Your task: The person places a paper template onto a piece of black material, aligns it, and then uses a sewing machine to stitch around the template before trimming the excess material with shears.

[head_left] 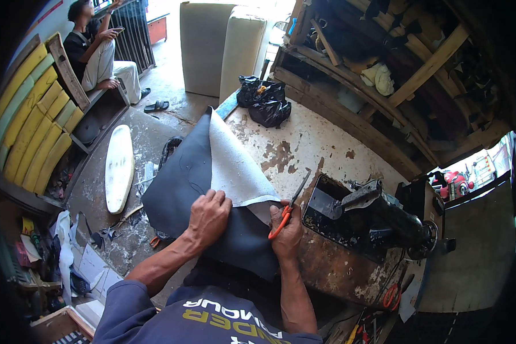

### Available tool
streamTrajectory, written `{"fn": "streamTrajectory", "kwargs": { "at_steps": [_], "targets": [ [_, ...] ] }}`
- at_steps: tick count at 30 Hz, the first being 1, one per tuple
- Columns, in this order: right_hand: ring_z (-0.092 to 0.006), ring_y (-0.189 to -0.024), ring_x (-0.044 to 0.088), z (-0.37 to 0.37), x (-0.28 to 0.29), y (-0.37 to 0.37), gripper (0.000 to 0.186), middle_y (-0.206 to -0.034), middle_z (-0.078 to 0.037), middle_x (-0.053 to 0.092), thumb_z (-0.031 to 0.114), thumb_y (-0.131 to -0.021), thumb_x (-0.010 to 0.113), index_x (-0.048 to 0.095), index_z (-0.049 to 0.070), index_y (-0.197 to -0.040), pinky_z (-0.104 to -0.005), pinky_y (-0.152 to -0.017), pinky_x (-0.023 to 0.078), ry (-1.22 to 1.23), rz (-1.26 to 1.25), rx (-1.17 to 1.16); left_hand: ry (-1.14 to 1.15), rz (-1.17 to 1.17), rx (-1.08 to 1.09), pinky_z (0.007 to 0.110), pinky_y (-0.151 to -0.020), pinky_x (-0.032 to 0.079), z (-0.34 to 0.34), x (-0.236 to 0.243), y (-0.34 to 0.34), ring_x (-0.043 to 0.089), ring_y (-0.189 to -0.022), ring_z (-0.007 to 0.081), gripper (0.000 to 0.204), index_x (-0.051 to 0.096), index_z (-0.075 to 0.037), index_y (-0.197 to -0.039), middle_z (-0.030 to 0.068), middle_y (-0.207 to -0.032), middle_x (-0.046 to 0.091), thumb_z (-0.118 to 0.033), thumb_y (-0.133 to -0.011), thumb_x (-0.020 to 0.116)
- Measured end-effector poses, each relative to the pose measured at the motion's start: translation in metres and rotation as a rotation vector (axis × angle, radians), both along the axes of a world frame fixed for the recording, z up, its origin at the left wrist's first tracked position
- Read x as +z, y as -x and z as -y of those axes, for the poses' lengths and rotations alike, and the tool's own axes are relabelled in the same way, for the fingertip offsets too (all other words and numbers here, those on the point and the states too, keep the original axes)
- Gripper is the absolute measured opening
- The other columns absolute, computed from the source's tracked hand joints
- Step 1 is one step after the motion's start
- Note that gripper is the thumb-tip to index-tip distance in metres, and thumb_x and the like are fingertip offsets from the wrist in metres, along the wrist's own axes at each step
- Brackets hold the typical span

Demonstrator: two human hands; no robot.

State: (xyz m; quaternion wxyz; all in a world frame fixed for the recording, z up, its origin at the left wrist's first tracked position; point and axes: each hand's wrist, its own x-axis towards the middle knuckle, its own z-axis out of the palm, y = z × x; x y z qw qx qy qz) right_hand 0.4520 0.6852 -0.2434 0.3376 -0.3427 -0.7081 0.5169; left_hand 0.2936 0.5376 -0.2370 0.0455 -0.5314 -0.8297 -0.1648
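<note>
A black leatherette sheet [183, 166] hangs over the near edge of the table, one part folded back so its pale fabric backing [235, 157] faces up. My left hand [209, 217] is closed on the sheet beside the fold, fingers curled. In my right hand [286, 235] is a pair of scissors [290, 206] with orange handles, its blades pointing up and away to the right. That same hand touches the right edge of the folded part; whether it also pinches the material is hard to see.
To the right stands a black sewing machine [372, 212] set in the worn table [304, 143]. Black plastic bags [264, 100] lie at the far edge. Another pair of orange-handled scissors [392, 296] is at lower right. A white oval piece [119, 169] lies left; a person [97, 51] sits far left.
</note>
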Motion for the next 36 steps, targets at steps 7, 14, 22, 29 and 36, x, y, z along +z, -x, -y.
{"fn": "streamTrajectory", "kwargs": {
  "at_steps": [7,14,22,29,36],
  "targets": [
    [-0.0072,-0.063,0.063,0.025,0.034,-0.027,0.032,-0.082,0.001,0.061,0.027,-0.103,0.073,0.061,0.003,-0.122,-0.024,-0.055,0.05,0.475,-0.044,0.265,-0.352,0.563,0.032,0.046,-0.084,0.048,0.009,0.008,0.004,0.062,-0.089,0.0376,0.006,0.067,-0.001,-0.097,0.0158,-0.092,0.065,-0.007,-0.097,0.066],
    [-0.0077,-0.064,0.063,0.042,0.045,-0.048,0.049,-0.086,0.0,0.059,0.05,-0.107,0.059,0.063,0.002,-0.118,-0.0249,-0.06,0.055,0.703,0.276,0.684,-0.481,0.717,0.129,0.037,-0.07,0.051,0.014,0.013,-0.001,0.066,-0.072,0.0272,0.009,0.069,0.001,-0.1,0.0145,-0.084,0.069,-0.008,-0.101,0.065],
    [-0.0065,-0.067,0.061,0.037,0.041,-0.039,0.064,-0.086,0.001,0.056,0.066,-0.102,0.055,0.062,0.005,-0.116,-0.0257,-0.063,0.058,0.819,0.347,0.692,-0.503,0.745,0.109,0.035,-0.071,0.054,0.016,0.014,0.002,0.07,-0.077,0.0245,0.012,0.072,0.002,-0.101,0.0154,-0.088,0.073,-0.01,-0.101,0.068],
    [-0.0061,-0.072,0.061,0.038,0.046,-0.033,0.068,-0.087,0.001,0.057,0.07,-0.1,0.054,0.063,0.005,-0.117,-0.0248,-0.063,0.058,0.732,0.341,0.694,-0.474,0.723,0.031,0.038,-0.075,0.057,0.022,0.011,-0.003,0.075,-0.084,0.0285,0.014,0.076,0.001,-0.104,0.0165,-0.093,0.076,-0.009,-0.095,0.075],
    [-0.0064,-0.072,0.06,0.039,0.048,-0.027,0.069,-0.088,0.0,0.057,0.071,-0.1,0.053,0.063,0.005,-0.117,-0.0249,-0.063,0.06,0.724,0.319,0.688,-0.391,0.737,0.032,0.038,-0.075,0.057,0.021,0.014,-0.004,0.075,-0.085,0.0302,0.018,0.076,0.002,-0.104,0.0172,-0.095,0.076,-0.011,-0.092,0.079]
  ]
}}
